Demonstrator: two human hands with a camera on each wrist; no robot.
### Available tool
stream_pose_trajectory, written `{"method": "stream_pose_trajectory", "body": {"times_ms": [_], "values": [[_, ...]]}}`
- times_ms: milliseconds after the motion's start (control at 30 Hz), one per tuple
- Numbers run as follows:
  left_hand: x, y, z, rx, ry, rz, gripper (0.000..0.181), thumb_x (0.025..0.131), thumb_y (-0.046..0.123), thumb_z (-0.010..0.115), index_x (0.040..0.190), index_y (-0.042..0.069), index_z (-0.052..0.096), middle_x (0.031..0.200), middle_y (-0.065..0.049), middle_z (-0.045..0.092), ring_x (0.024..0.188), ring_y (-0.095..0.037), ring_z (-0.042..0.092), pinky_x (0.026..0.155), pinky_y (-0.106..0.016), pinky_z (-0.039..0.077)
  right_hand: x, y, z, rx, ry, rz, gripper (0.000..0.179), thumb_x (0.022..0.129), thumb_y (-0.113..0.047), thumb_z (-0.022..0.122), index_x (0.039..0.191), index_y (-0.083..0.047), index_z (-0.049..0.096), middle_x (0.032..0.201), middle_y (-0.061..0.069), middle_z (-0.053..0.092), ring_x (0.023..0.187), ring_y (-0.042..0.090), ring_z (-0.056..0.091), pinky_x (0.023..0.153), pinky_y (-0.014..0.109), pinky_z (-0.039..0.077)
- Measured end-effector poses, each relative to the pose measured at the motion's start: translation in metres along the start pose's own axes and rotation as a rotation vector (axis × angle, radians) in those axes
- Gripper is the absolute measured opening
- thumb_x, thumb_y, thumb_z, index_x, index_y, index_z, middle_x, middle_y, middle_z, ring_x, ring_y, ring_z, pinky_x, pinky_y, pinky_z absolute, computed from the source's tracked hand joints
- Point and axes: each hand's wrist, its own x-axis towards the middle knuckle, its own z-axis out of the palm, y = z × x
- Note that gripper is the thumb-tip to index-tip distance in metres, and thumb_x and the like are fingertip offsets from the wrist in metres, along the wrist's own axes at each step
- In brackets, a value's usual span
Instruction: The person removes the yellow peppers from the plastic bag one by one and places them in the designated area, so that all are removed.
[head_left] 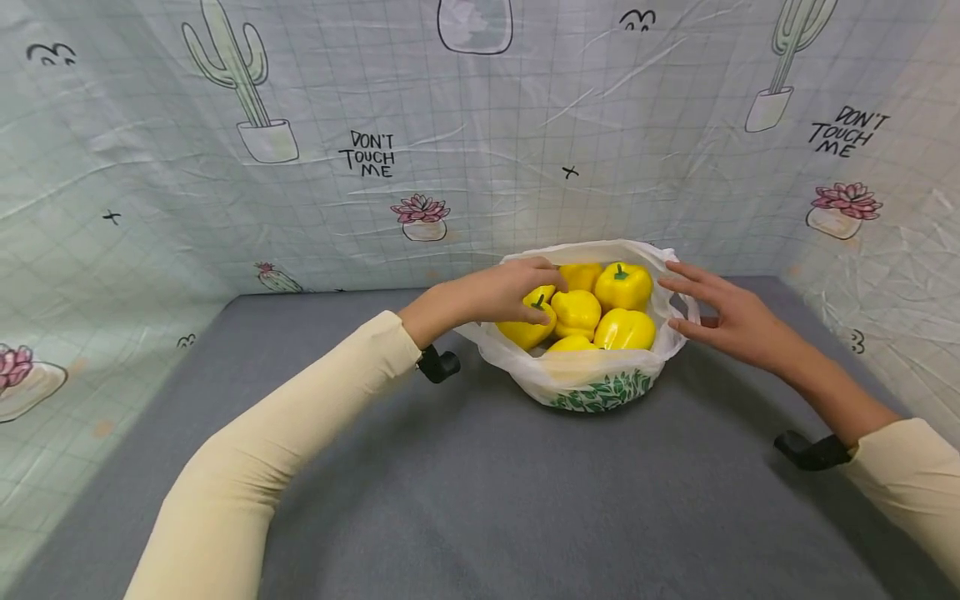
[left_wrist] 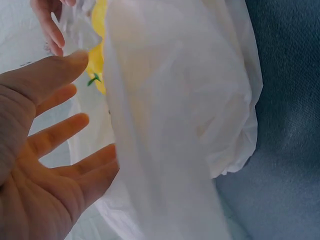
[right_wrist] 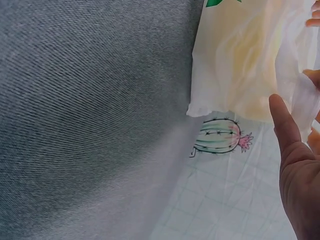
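Observation:
A white plastic bag (head_left: 543, 375) with a green leaf print stands with its mouth spread wide on the grey table. Inside lie several yellow bell peppers (head_left: 626, 330), some with green stems. My left hand (head_left: 506, 292) reaches over the bag's left rim, its fingers spread just above the peppers. In the left wrist view that hand (left_wrist: 50, 150) grips nothing, and the bag's side (left_wrist: 165, 100) hides most of the peppers. At the right rim is my right hand (head_left: 727, 317), fingers extended near the bag's handle loop (head_left: 686, 310). The right wrist view shows its thumb (right_wrist: 283, 120) beside the bag.
The grey tabletop (head_left: 480, 508) stretches in front of the bag. Close behind hangs a pale curtain (head_left: 510, 142) printed with cacti and lettering, which also runs along both sides. A black wrist strap (head_left: 813, 452) sits on the right arm.

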Motion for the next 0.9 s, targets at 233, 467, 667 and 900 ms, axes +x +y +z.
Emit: {"method": "stream_pose_trajectory", "body": {"times_ms": [233,467,667,900], "values": [[0.016,-0.006,-0.008,0.012,-0.16,-0.038,0.063,0.09,0.018,0.08,0.146,0.009,0.052,0.15,-0.009,0.049,0.136,-0.025,0.046,0.113,-0.037,0.04,0.005,-0.004,-0.001,-0.01,-0.035,0.012,0.061,0.09,-0.013,0.078,0.146,-0.006,0.055,0.161,0.015,0.035,0.135,0.043,0.047,0.083,0.051,0.058],[0.025,-0.011,-0.021,0.003,-0.283,-0.116,0.069,0.086,0.014,0.084,0.146,0.013,0.05,0.151,-0.01,0.049,0.136,-0.026,0.046,0.108,-0.038,0.047,0.008,-0.005,-0.002,-0.071,-0.033,-0.036,0.058,0.09,-0.011,0.078,0.143,-0.005,0.058,0.159,0.017,0.038,0.12,0.033,0.057,0.074,0.036,0.059],[0.031,-0.015,-0.03,-0.031,-0.407,-0.167,0.073,0.086,0.013,0.082,0.147,0.008,0.042,0.15,-0.013,0.048,0.139,-0.027,0.045,0.109,-0.037,0.046,0.009,-0.006,-0.004,-0.065,-0.047,-0.026,0.054,0.09,-0.011,0.077,0.141,-0.005,0.06,0.159,0.017,0.038,0.121,0.035,0.056,0.075,0.041,0.06],[0.034,-0.015,-0.031,0.112,-0.483,-0.143,0.072,0.087,0.028,0.083,0.145,0.005,0.047,0.142,-0.01,0.052,0.126,-0.024,0.048,0.112,-0.035,0.04,0.006,-0.007,-0.004,-0.067,-0.049,-0.011,0.052,0.09,-0.011,0.077,0.14,-0.006,0.061,0.159,0.017,0.038,0.119,0.033,0.057,0.074,0.037,0.059]]}}
